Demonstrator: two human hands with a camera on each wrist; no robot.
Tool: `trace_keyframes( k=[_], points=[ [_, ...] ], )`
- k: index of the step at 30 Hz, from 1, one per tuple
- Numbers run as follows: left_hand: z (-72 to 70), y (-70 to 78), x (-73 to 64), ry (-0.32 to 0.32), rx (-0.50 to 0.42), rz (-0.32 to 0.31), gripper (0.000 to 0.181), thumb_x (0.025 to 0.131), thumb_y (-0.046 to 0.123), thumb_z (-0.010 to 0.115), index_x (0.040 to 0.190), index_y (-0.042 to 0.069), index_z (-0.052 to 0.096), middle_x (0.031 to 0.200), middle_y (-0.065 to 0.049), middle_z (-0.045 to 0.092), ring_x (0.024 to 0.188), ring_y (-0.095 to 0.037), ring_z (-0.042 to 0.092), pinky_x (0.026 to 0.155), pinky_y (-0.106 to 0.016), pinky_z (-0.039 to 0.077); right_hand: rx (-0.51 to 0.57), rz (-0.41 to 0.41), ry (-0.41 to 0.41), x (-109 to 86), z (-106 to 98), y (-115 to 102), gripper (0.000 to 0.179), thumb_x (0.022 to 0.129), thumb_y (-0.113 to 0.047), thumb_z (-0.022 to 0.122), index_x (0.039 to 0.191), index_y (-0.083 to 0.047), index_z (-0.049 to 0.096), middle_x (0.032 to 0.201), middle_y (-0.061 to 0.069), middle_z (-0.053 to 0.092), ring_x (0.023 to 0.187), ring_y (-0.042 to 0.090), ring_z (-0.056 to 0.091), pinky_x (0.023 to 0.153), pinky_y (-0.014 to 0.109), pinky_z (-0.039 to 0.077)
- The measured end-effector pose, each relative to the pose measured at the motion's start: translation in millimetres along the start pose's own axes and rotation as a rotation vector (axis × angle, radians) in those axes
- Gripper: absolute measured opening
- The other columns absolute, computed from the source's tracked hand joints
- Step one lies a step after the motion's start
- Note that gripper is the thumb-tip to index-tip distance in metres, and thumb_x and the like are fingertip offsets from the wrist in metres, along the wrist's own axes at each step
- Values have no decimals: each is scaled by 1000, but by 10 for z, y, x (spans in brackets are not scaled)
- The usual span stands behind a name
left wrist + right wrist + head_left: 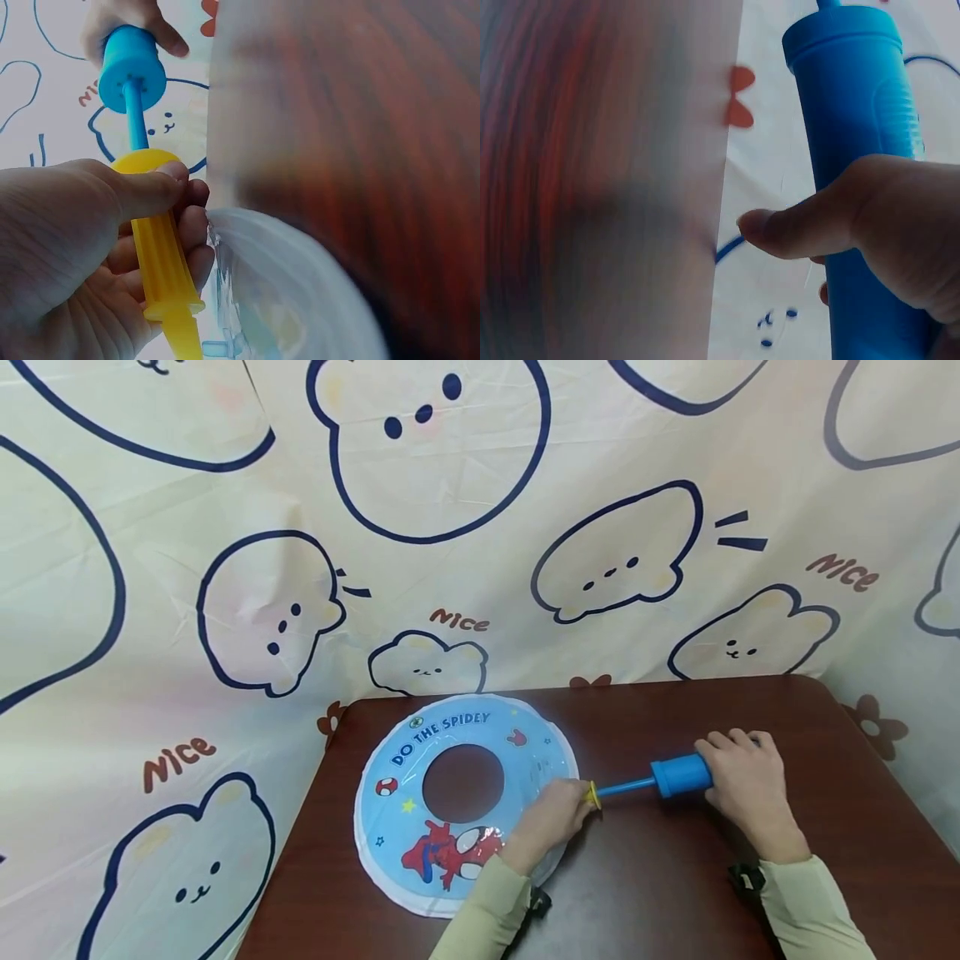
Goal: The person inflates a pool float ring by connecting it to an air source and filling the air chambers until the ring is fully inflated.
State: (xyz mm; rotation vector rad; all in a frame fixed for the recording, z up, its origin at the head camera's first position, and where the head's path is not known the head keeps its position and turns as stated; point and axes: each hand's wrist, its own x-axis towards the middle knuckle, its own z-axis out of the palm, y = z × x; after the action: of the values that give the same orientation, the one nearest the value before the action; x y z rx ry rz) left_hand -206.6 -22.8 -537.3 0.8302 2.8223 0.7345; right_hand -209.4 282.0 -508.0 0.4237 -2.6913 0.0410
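Observation:
A blue swim ring (393,831) with a white edge, a red cartoon figure and the words "DO THE SPIDEY" lies flat on the table. My left hand (551,818) is over the ring's right side, its fingers and thumb wrapped round the ribbed yellow nozzle (166,262) of a hand pump. A thin blue rod (626,787) joins the nozzle to the pump's blue barrel (681,775). Around that barrel my right hand (746,785) is curled, thumb pointing off to one side in the right wrist view. The nozzle's tip runs out of the left wrist view.
The dark brown table (645,893) fills the space under both hands. Behind it hangs a pale cloth (510,585) printed with cartoon animals, flowers and "Nice". Dark straps (747,878) sit at both wrists, by the light green sleeves (806,906).

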Motion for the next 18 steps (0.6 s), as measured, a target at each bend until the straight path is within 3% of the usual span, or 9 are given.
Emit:
trace_keyframes(
  k=[9,13,18],
  points=[
    [-81,-1,-3,42,1,40,9,105,15,70,97,11,72,81,4,67,69,-3,55,66,-11,49,-27,-64,26,70,62,-449,54,60,-10,99,106,-2,73,101,18,74,95,39,65,89,62,49],
    [-54,-23,-15,54,30,91,10,105,14,69,96,13,72,81,6,67,70,-2,56,66,-9,48,-30,-83,25,41,112,-602,48,63,-7,96,105,-2,73,100,16,74,94,38,65,88,60,50],
    [-18,9,4,65,47,110,8,106,17,68,100,14,72,85,6,69,73,-2,56,68,-9,47,-37,-117,63,33,180,-708,38,67,0,90,101,-3,74,96,15,73,89,36,65,86,59,51]
  ],
)
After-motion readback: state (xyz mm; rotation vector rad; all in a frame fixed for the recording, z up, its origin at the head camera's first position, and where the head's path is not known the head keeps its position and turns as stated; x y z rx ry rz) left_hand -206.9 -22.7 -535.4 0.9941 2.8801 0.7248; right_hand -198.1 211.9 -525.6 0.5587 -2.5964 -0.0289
